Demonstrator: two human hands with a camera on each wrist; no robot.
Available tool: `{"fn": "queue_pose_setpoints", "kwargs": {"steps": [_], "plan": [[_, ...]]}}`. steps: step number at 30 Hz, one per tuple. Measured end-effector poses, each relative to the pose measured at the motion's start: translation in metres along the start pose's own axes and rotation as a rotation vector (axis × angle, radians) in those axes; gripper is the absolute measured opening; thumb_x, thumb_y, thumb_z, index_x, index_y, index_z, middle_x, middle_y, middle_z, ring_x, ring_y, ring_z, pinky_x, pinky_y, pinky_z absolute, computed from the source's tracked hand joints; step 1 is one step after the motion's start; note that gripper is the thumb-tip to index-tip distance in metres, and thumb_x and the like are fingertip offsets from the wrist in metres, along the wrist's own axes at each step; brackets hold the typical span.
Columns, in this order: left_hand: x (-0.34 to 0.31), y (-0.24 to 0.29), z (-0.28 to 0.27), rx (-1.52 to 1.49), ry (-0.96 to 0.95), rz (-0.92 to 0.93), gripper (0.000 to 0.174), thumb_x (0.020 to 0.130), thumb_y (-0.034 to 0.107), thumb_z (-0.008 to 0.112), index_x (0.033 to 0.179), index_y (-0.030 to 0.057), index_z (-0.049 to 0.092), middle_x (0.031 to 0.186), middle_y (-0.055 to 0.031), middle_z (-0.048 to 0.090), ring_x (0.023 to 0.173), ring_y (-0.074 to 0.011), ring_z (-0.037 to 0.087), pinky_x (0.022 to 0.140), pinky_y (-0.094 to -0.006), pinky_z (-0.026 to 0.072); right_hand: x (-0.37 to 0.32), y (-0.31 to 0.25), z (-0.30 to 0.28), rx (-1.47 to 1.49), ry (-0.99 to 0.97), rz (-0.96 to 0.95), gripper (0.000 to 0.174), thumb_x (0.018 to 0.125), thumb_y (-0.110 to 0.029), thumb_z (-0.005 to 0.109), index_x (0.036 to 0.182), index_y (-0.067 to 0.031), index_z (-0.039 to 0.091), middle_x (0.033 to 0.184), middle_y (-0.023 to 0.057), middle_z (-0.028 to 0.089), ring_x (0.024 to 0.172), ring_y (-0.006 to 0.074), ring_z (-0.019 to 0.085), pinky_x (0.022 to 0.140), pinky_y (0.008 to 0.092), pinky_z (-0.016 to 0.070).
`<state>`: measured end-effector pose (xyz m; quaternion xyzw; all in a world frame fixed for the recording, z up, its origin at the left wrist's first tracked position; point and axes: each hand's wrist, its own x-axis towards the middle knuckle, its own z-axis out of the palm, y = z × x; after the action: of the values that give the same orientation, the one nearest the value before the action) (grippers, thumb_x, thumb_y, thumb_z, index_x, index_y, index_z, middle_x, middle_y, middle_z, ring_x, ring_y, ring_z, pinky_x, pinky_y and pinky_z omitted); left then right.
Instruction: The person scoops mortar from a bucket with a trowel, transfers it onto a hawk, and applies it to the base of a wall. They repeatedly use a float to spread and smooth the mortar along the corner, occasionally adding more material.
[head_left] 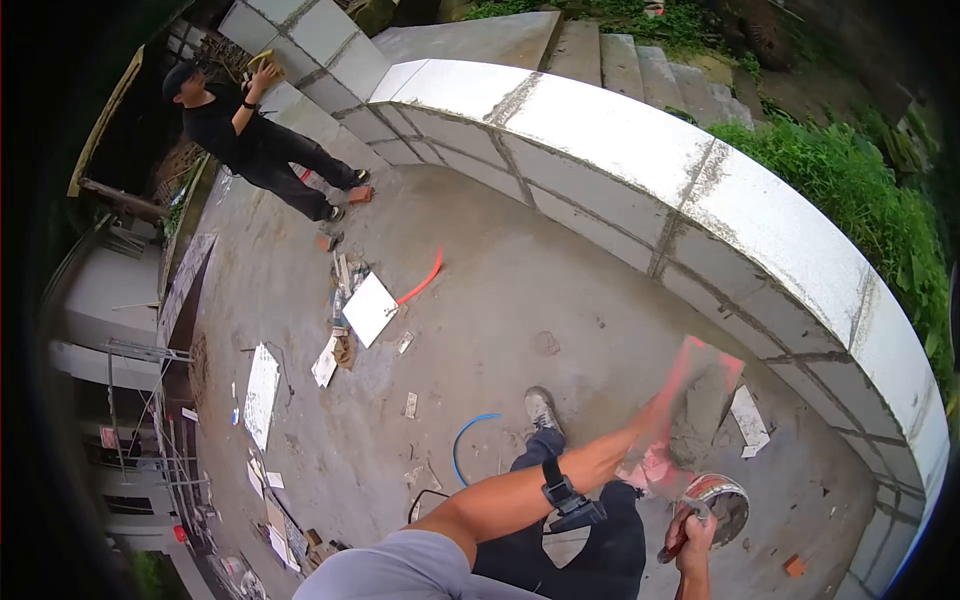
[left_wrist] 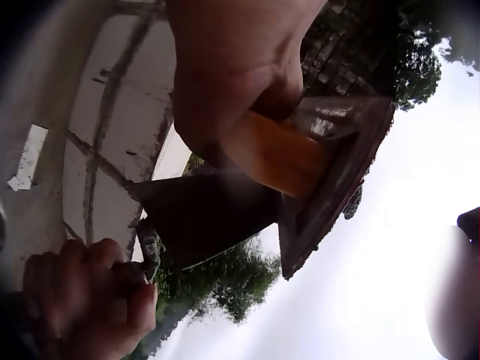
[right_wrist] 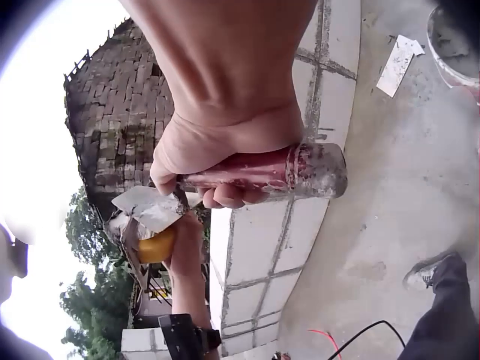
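Note:
My left hand (head_left: 625,447) is stretched out in the head view, blurred beside a pink-edged board (head_left: 712,385) with grey mortar on it. In the left wrist view that hand (left_wrist: 236,82) grips the board's orange handle (left_wrist: 281,157). My right hand (head_left: 697,540) lies lower, by a round bucket (head_left: 735,510) of grey mix. The right wrist view shows my right hand (right_wrist: 225,127) curled round a worn red handle (right_wrist: 255,171); a flat trowel blade (right_wrist: 154,208) is beyond it, near the yellow handle (right_wrist: 156,246) in my left hand. Whether blade and board touch is unclear.
A curved, white-topped block wall (head_left: 620,125) runs along the right. Another person (head_left: 250,140) in dark clothes stands at the upper left. White offcuts (head_left: 370,310), a red tube (head_left: 422,283), a blue hose (head_left: 465,440) and a brick piece (head_left: 794,566) lie on the concrete floor.

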<state>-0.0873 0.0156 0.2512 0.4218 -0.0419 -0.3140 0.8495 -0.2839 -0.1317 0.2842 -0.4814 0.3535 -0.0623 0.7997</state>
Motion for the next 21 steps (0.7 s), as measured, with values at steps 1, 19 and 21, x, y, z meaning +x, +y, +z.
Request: {"fn": "queue_pose_setpoints", "kwargs": {"steps": [1,19,21], "plan": [[0.007,0.008,-0.011,-0.005,0.012,0.005,0.052,0.106,0.045,0.037,0.140,0.0066,0.045,0.130,-0.0075,0.055,0.116,-0.0188,0.056,0.099,-0.0349,0.0473,0.000,0.001,0.010,-0.054,0.040,0.058,0.050,0.085,-0.049,0.069,0.093,-0.0038,0.051,0.055,0.0033,0.050,0.040,0.0116,0.047,0.037,0.0240,0.0368],[0.120,0.135,-0.183,-0.156,0.076,-0.258,0.060,0.105,0.051,0.033,0.147,0.0074,0.037,0.139,-0.0067,0.049,0.125,-0.0180,0.049,0.106,-0.0350,0.0415,0.168,0.021,0.308,0.131,-0.144,0.333,0.032,0.094,-0.010,0.061,0.122,0.0028,0.058,0.107,0.0079,0.067,0.095,0.0144,0.063,0.084,0.0287,0.0531],[0.124,0.131,-0.188,-0.132,0.121,-0.228,0.066,0.105,0.054,0.031,0.152,0.0076,0.029,0.147,-0.0058,0.041,0.133,-0.0173,0.042,0.111,-0.0349,0.0351,0.176,0.008,0.324,0.130,-0.172,0.450,0.036,0.093,-0.011,0.061,0.126,0.0035,0.055,0.107,0.0123,0.068,0.089,0.0195,0.069,0.079,0.0317,0.0595]]}}
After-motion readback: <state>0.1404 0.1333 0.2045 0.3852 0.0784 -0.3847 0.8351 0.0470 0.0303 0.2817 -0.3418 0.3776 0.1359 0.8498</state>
